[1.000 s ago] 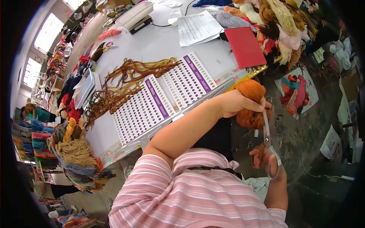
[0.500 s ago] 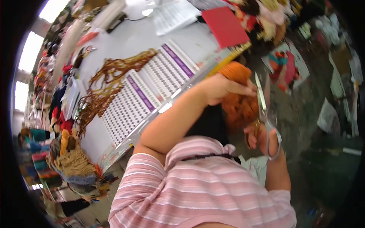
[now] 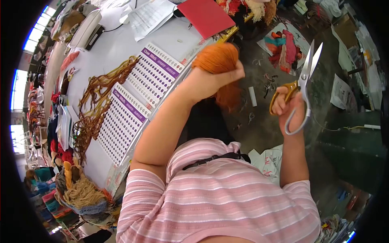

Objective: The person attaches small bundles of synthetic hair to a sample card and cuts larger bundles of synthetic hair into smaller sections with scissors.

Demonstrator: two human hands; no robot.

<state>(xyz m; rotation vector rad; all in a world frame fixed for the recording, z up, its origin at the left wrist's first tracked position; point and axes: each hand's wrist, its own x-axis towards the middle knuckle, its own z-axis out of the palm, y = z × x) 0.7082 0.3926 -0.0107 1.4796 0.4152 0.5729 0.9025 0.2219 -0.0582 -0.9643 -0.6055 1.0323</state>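
A thick hank of orange yarn is gripped in my left hand, beside the table's front edge. Part of the hank hangs below my fingers, partly hidden behind the hand. In my right hand is a pair of scissors, one handle brownish-gold and the other grey. Their blades point upward and stand slightly apart, with nothing between them. A clear gap separates the scissors from the yarn.
On the white table lie brown and olive strands, two purple-banded colour cards, a red folder and printed papers. Coloured yarn lies on a sheet on the floor. A yarn-filled bundle stands at lower left.
The scissors have moved away from the orange yarn, to the right and up. My left hand has shifted up and left with the hank. The whole view has also shifted.
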